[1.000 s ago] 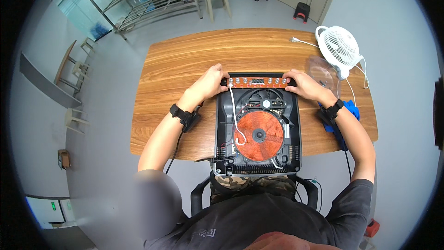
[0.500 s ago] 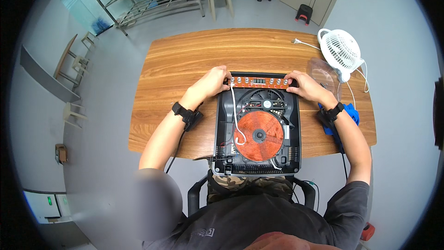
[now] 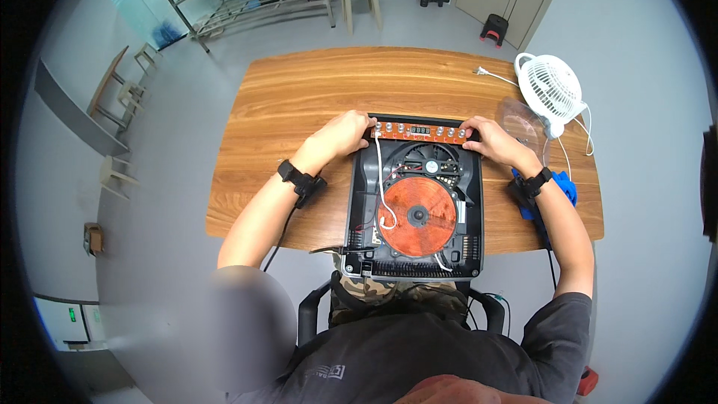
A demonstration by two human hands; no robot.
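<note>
**Both hands at the two ends of an orange circuit board**

Your left hand (image 3: 345,135) is at the left end of the circuit board (image 3: 429,138), fingers bent over the corner. Your right hand (image 3: 491,141) is at the other end, its index finger above the thumb with a small gap between them. The hands stand apart, the board spanning the space between. Both touch at its ends or the frame there; you cannot tell from this view whether either is clamped tight or only resting.

The board lies crosswise at the far end of an open black housing (image 3: 478,209), with a row of round silver buttons and a dark display (image 3: 420,131) on it. A white cable (image 3: 381,172) runs from its left end down toward a round copper-coloured coil (image 3: 416,236). Between board and coil sits a black cooling fan (image 3: 407,155). The housing lies on the wooden table (image 3: 299,97) in front of you, its near edge overhanging the tabletop above your lap.
</note>
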